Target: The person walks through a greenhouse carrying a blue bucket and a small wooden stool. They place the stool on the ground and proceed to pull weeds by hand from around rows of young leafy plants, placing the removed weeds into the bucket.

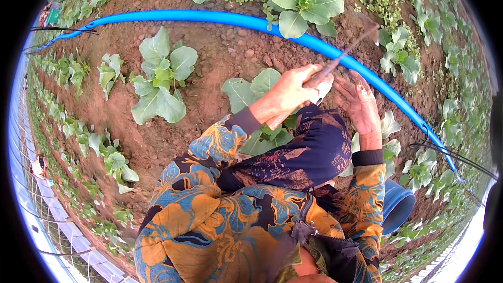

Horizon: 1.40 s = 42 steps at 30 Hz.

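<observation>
My left hand (289,92) is closed around the handle of a small hand hoe (341,58). Its thin, rusty-looking shaft slants up and right over the blue hose, with the blurred blade at the far end, near leafy plants. A pale handle end shows below my fist. My right hand (358,104) is to the right of the tool, fingers extended and soiled, with nothing visible in it. Just past my left fist lies a pale object (325,87), partly hidden, that I cannot identify. A broad-leaved, cabbage-like plant (264,83) grows behind my left hand and wrist.
A thick blue hose (204,16) arches across the brown soil beyond both hands. Cabbage-like plants (161,80) stand in rows around me, with low weeds (387,6) at the upper right. A blue bucket (399,206) lies tipped beside my right sleeve. My bent knee (324,141) is between my arms.
</observation>
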Each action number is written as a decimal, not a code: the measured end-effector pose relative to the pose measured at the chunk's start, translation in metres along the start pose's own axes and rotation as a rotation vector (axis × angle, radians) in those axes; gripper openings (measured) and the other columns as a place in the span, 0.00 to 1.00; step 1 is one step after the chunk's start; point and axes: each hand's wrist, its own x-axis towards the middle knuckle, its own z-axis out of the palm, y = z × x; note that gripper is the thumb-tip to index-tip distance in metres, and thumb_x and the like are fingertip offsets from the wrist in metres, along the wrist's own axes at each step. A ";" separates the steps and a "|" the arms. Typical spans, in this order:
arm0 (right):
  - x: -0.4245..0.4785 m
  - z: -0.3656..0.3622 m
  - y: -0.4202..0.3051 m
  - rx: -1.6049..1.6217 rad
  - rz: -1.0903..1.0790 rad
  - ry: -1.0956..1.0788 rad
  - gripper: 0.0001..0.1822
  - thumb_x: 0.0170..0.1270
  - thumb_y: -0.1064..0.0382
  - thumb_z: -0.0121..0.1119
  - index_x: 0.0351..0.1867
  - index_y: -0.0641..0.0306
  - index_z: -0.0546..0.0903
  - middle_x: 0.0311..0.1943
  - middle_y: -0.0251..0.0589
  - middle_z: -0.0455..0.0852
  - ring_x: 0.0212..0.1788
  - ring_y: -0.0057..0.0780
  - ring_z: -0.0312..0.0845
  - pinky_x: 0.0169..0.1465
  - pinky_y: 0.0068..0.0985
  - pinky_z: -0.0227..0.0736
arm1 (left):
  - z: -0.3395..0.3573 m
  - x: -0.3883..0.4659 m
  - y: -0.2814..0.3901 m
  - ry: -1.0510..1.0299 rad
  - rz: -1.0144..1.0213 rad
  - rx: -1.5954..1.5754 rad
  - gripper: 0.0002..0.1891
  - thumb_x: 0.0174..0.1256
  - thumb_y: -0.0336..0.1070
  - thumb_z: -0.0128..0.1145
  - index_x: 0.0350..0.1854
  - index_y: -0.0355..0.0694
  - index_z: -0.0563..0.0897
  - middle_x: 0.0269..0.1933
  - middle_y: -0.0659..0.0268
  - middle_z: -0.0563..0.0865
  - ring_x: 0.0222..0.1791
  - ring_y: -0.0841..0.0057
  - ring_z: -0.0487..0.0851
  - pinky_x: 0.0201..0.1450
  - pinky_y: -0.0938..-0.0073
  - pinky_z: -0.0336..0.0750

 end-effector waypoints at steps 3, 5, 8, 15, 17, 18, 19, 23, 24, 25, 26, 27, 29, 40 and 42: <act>0.031 -0.016 -0.004 0.153 -0.092 -0.010 0.16 0.63 0.63 0.56 0.52 0.61 0.73 0.47 0.44 0.80 0.52 0.40 0.74 0.55 0.39 0.69 | 0.015 0.042 -0.013 -0.120 0.254 0.245 0.21 0.58 0.29 0.57 0.56 0.34 0.75 0.43 0.65 0.82 0.38 0.79 0.80 0.41 0.76 0.75; 0.045 -0.048 -0.007 0.312 -0.165 0.021 0.13 0.61 0.65 0.56 0.46 0.65 0.76 0.35 0.37 0.77 0.47 0.36 0.72 0.56 0.38 0.69 | -0.021 0.076 -0.030 -0.041 0.249 0.357 0.14 0.60 0.33 0.56 0.48 0.34 0.80 0.40 0.64 0.85 0.40 0.77 0.81 0.45 0.74 0.75; 0.037 -0.074 -0.023 0.412 -0.244 0.144 0.11 0.62 0.66 0.54 0.46 0.65 0.76 0.36 0.37 0.77 0.47 0.35 0.72 0.56 0.37 0.69 | -0.109 0.136 -0.076 0.520 0.109 0.191 0.11 0.63 0.26 0.49 0.44 0.33 0.80 0.32 0.65 0.84 0.28 0.81 0.81 0.29 0.81 0.77; 0.004 -0.136 -0.027 0.437 -0.322 0.231 0.12 0.67 0.66 0.48 0.50 0.66 0.75 0.40 0.40 0.81 0.46 0.32 0.76 0.57 0.36 0.69 | -0.211 0.264 -0.151 0.912 -0.041 0.873 0.11 0.49 0.26 0.50 0.34 0.34 0.82 0.38 0.47 0.83 0.43 0.53 0.81 0.46 0.59 0.73; -0.001 -0.126 -0.029 0.434 -0.288 0.437 0.10 0.63 0.67 0.54 0.46 0.65 0.76 0.34 0.38 0.78 0.42 0.31 0.73 0.53 0.34 0.70 | -0.190 0.289 -0.161 0.728 -0.304 0.726 0.05 0.50 0.26 0.49 0.24 0.33 0.78 0.30 0.47 0.82 0.36 0.56 0.82 0.37 0.61 0.73; 0.001 -0.129 -0.025 0.436 -0.267 0.432 0.11 0.63 0.67 0.55 0.46 0.65 0.76 0.34 0.37 0.78 0.41 0.30 0.73 0.53 0.33 0.70 | -0.182 0.293 -0.171 0.821 -0.322 0.441 0.09 0.53 0.26 0.49 0.31 0.33 0.82 0.34 0.53 0.84 0.37 0.63 0.82 0.38 0.64 0.73; 0.001 -0.132 -0.022 0.421 -0.250 0.415 0.11 0.63 0.67 0.55 0.47 0.65 0.76 0.35 0.36 0.78 0.41 0.30 0.73 0.53 0.33 0.70 | -0.177 0.296 -0.181 0.787 -0.242 0.347 0.08 0.53 0.24 0.48 0.31 0.32 0.81 0.30 0.59 0.83 0.34 0.67 0.82 0.38 0.66 0.74; 0.001 -0.148 -0.013 0.376 -0.217 0.419 0.13 0.63 0.66 0.56 0.48 0.64 0.75 0.34 0.34 0.78 0.40 0.28 0.72 0.52 0.31 0.70 | -0.117 0.294 -0.172 0.670 -0.029 0.605 0.10 0.51 0.20 0.47 0.34 0.32 0.80 0.34 0.52 0.83 0.33 0.57 0.83 0.41 0.61 0.77; 0.002 -0.149 -0.012 0.380 -0.206 0.433 0.13 0.63 0.66 0.55 0.48 0.64 0.75 0.34 0.34 0.78 0.40 0.28 0.72 0.52 0.31 0.69 | -0.120 0.294 -0.175 0.642 0.004 0.775 0.09 0.52 0.22 0.48 0.34 0.33 0.80 0.35 0.52 0.82 0.34 0.55 0.82 0.42 0.60 0.76; 0.003 -0.150 -0.011 0.383 -0.195 0.448 0.13 0.63 0.66 0.55 0.48 0.64 0.75 0.34 0.34 0.78 0.40 0.28 0.72 0.52 0.31 0.69 | -0.125 0.292 -0.178 0.609 0.038 0.944 0.09 0.52 0.23 0.49 0.33 0.33 0.81 0.36 0.51 0.81 0.36 0.52 0.80 0.43 0.59 0.76; 0.005 -0.149 -0.010 0.403 -0.184 0.436 0.13 0.63 0.66 0.55 0.48 0.64 0.75 0.34 0.33 0.78 0.40 0.27 0.72 0.51 0.30 0.70 | -0.131 0.292 -0.179 0.571 0.076 1.114 0.08 0.53 0.24 0.50 0.33 0.34 0.81 0.37 0.50 0.81 0.38 0.50 0.79 0.45 0.59 0.75; 0.005 -0.152 -0.008 0.410 -0.181 0.435 0.13 0.63 0.66 0.55 0.48 0.64 0.75 0.34 0.33 0.78 0.40 0.27 0.72 0.51 0.30 0.70 | -0.137 0.293 -0.177 0.577 -0.013 1.210 0.08 0.53 0.26 0.51 0.35 0.35 0.80 0.41 0.49 0.78 0.40 0.52 0.79 0.44 0.57 0.75; 0.006 -0.158 -0.005 0.426 -0.176 0.433 0.13 0.63 0.66 0.55 0.48 0.64 0.75 0.35 0.33 0.78 0.41 0.27 0.72 0.51 0.30 0.70 | -0.161 0.298 -0.180 0.646 0.022 1.254 0.09 0.55 0.27 0.50 0.37 0.34 0.79 0.45 0.48 0.77 0.41 0.52 0.79 0.44 0.57 0.75; 0.019 -0.150 -0.009 0.444 -0.172 0.440 0.13 0.63 0.66 0.55 0.49 0.63 0.74 0.33 0.33 0.76 0.41 0.28 0.70 0.52 0.30 0.68 | -0.209 0.339 -0.215 0.651 0.049 1.268 0.12 0.51 0.48 0.57 0.35 0.50 0.84 0.34 0.58 0.85 0.34 0.57 0.84 0.35 0.60 0.77; 0.022 -0.150 -0.009 0.411 -0.188 0.388 0.14 0.63 0.66 0.55 0.50 0.63 0.74 0.34 0.34 0.76 0.42 0.28 0.70 0.52 0.30 0.67 | -0.218 0.350 -0.227 0.627 0.037 1.464 0.12 0.50 0.50 0.57 0.34 0.52 0.84 0.35 0.60 0.86 0.32 0.60 0.84 0.32 0.60 0.77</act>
